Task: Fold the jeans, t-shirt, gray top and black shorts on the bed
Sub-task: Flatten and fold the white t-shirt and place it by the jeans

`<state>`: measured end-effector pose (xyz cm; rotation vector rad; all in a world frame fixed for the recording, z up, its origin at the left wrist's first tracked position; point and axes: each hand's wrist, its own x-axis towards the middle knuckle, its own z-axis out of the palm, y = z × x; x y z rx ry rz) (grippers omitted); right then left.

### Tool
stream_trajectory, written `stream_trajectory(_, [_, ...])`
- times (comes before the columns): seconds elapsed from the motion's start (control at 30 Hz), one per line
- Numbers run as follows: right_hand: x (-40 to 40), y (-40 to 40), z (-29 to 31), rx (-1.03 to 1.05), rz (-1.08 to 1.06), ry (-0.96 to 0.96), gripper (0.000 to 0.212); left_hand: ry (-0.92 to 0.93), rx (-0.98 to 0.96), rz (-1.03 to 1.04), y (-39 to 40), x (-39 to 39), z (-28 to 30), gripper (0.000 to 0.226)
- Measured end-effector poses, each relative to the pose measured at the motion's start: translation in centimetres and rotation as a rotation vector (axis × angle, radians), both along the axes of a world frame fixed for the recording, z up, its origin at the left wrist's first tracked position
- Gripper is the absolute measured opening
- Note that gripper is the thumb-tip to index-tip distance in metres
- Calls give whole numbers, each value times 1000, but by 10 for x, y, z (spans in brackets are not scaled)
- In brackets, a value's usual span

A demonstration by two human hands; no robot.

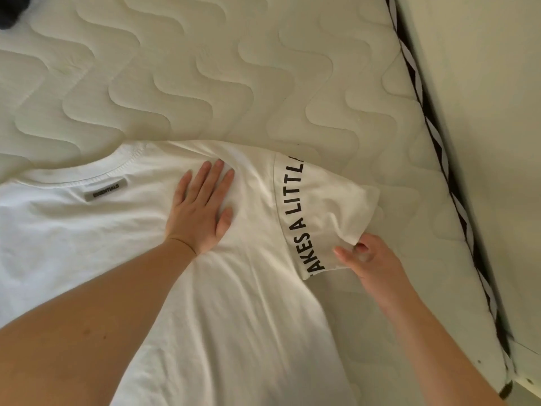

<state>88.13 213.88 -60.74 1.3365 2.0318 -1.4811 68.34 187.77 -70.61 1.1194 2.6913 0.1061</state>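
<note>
white t-shirt [205, 288] lay flat on the bed [205, 68], collar away from me. my left hand [202, 209] pressed open on the shoulder; my right hand [369, 256] pinched the sleeve [328, 206] hem in its grip. sleeve lay right of the body, so the fold would go leftward.

Quilted cream mattress [205, 68] with white t-shirt [234, 317] spread flat, dark garment [11, 10] at far corner.

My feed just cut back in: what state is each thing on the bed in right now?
t-shirt: spread flat, not yet folded
sleeve: edge lifted, pinched by the right hand
left hand: flat, pressing the shirt near the shoulder
right hand: pinching the sleeve edge
dark garment: bunched at the far corner, mostly out of view
</note>
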Motion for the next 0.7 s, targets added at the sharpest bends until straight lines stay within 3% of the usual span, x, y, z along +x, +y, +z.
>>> stream_trajectory(0.1, [-8, -8, -8, 250, 129, -29, 22, 12, 17, 2, 0, 0, -1, 65])
stream_trajectory(0.23, [-6, -14, -5, 285, -168, -15, 18, 27, 24, 5, 1, 1, -2, 65])
stream_trajectory(0.37, [11, -14, -5, 262, -137, -190, 14, 27, 28, 9, 1, 1, -2, 65])
stream_trajectory(0.47, [2, -5, 1, 495, -132, -113, 24, 31, 16, 12, 1, 0, -3, 65])
stream_trajectory(0.57, [-43, 0, 7, 624, 84, 149, 36, 26, 18, 10, 1, 0, -3, 66])
stream_trajectory(0.7, [-131, -8, -5, 542, 520, 152, 54, 30, 16, 6, 1, -1, -1, 65])
